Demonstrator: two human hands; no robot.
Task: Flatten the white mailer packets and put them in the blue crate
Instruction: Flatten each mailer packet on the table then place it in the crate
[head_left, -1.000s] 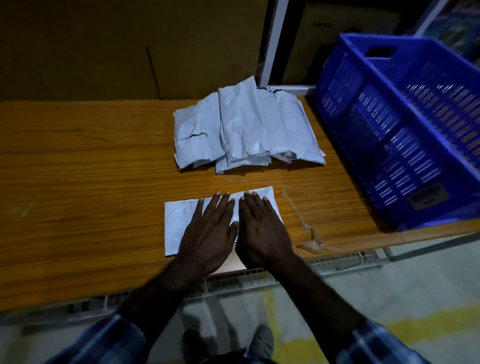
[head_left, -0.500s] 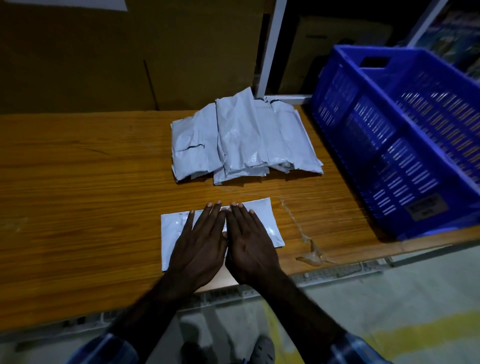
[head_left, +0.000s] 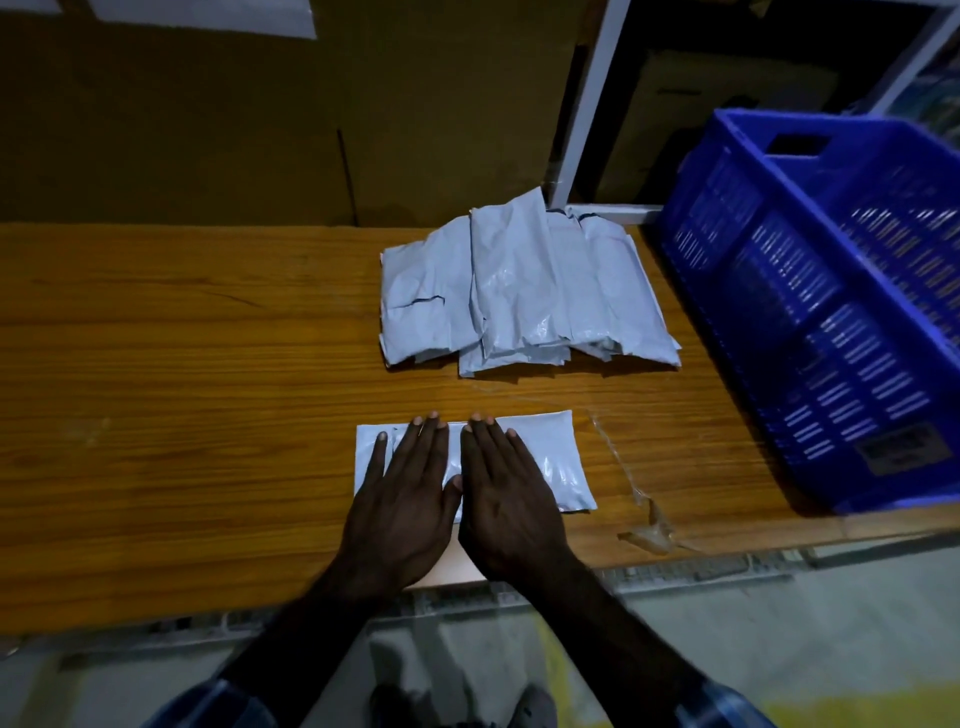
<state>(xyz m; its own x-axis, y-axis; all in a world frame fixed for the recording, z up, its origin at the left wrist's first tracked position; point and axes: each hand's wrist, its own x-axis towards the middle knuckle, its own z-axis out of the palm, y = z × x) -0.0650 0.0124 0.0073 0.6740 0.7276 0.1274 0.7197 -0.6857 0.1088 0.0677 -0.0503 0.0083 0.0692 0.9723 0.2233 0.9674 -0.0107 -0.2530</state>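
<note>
Both the left hand (head_left: 402, 512) and right hand (head_left: 511, 506), fingers straight, press the flat white plastic mailer packet (head_left: 545, 457) on the wooden tabletop (head_left: 182, 415), having drawn together at its middle, so it looks nearly ready for the blue plastic crate (head_left: 810, 322) well to its right.

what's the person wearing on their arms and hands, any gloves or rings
No gloves and no rings or watch visible: both the left hand and right hand are bare, with bare forearms. Blue plaid sleeves show only at the bottom edge, pushed well up the arms.
</note>
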